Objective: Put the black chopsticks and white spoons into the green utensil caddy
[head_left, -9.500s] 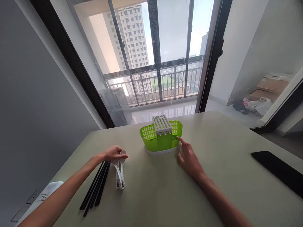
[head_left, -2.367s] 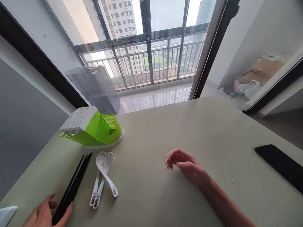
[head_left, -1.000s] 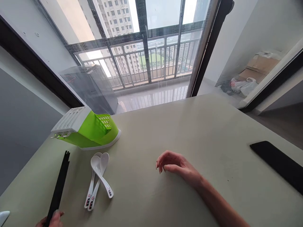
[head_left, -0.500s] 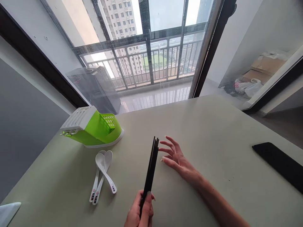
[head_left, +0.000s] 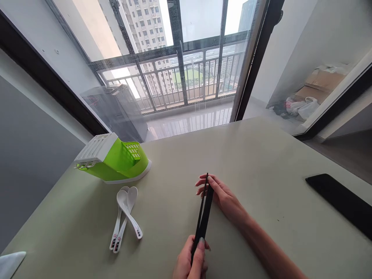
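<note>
My left hand is closed round the near ends of a bundle of black chopsticks, which point away from me over the middle of the table. My right hand curls its fingers round the far ends of the same bundle. Three white spoons lie in a fan on the table to the left. Behind them stands a green cutlery holder with a white slotted top, at the table's far left.
A black phone lies at the table's right edge. A white object's corner shows at the bottom left. The pale table ends at a glass balcony door; boxes and bags sit on the floor at the far right.
My left hand lifted the chopsticks from the left side and carried them to the middle. My right hand, spread beside them half a second ago, has now closed on their far ends.
</note>
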The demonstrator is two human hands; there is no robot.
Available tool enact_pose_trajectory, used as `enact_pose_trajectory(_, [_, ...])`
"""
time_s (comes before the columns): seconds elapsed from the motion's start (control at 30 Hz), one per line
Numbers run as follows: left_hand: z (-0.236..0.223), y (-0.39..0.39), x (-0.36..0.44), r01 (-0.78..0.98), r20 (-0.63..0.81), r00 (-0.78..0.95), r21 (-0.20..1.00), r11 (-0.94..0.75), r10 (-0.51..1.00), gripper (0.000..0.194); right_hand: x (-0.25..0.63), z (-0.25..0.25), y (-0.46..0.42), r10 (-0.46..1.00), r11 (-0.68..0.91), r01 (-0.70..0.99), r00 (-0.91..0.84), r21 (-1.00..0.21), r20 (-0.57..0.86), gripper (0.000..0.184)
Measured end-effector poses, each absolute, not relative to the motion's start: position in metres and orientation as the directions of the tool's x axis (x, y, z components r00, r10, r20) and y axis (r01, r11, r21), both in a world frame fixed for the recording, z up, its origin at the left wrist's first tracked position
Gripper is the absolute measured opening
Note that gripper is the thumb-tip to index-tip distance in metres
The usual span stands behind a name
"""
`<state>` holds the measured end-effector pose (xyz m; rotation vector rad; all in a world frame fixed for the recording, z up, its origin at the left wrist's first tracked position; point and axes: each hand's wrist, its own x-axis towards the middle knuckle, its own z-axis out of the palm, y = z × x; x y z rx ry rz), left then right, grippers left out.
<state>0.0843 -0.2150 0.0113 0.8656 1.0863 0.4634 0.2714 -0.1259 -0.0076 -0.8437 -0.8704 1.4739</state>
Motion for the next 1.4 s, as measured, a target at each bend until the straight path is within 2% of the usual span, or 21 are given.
enact_pose_trajectory(0.1, [0.014,-0.214,0.088,0.060,-0.570,0.417,0.794,0.605,0.708,0.073,0.270,-0.004,-0.128,0.997,-0.056,-0.458,-0.079,-0.887,-0.022,0.044])
enact_pose_trajectory(0.23, [0.016,-0.214,0.090,0.043,-0.550,0.433,0.804,0.593,0.714,0.073,0.269,0.001,-0.128,0.999,-0.035,-0.436,-0.034,-0.899,-0.023,0.063])
enact_pose_trajectory(0.47, [0.018,-0.213,0.083,0.067,-0.574,0.419,0.793,0.606,0.704,0.069,0.270,-0.002,-0.128,0.999,-0.024,-0.388,-0.040,-0.921,-0.010,0.043])
enact_pose_trajectory(0.7, [0.012,-0.211,0.078,0.121,-0.589,0.407,0.792,0.598,0.699,0.072,0.268,-0.001,-0.129,0.998,-0.006,-0.346,-0.064,-0.938,0.017,0.045])
enact_pose_trajectory(0.8, [0.016,-0.208,0.069,0.222,-0.567,0.317,0.824,0.521,0.761,0.077,0.263,-0.007,-0.131,0.997,0.078,-0.211,0.031,-0.974,0.073,0.050])
enact_pose_trajectory(0.9, [0.027,-0.203,0.054,0.432,-0.447,0.163,0.834,0.343,0.880,0.070,0.259,-0.012,-0.133,0.986,0.126,-0.007,0.115,-0.992,0.124,0.049])
enact_pose_trajectory(1.03, [0.044,-0.198,0.037,0.693,-0.311,0.045,0.694,0.195,0.949,0.054,0.257,-0.015,-0.135,0.976,0.159,0.189,0.116,-0.969,0.183,0.042])
enact_pose_trajectory(1.17, [0.054,-0.200,0.032,0.871,-0.243,-0.024,0.471,0.140,0.970,0.051,0.257,-0.015,-0.135,0.971,0.184,0.246,0.103,-0.952,0.215,0.035])
enact_pose_trajectory(1.27, [0.056,-0.203,0.033,0.947,-0.263,-0.014,0.307,0.098,0.965,0.051,0.258,-0.016,-0.135,0.966,0.201,0.277,0.102,-0.940,0.236,0.035])
enact_pose_trajectory(1.4, [0.053,-0.206,0.032,0.984,-0.273,0.032,0.180,0.019,0.961,0.052,0.258,-0.016,-0.135,0.964,0.210,0.311,0.093,-0.927,0.249,0.031])
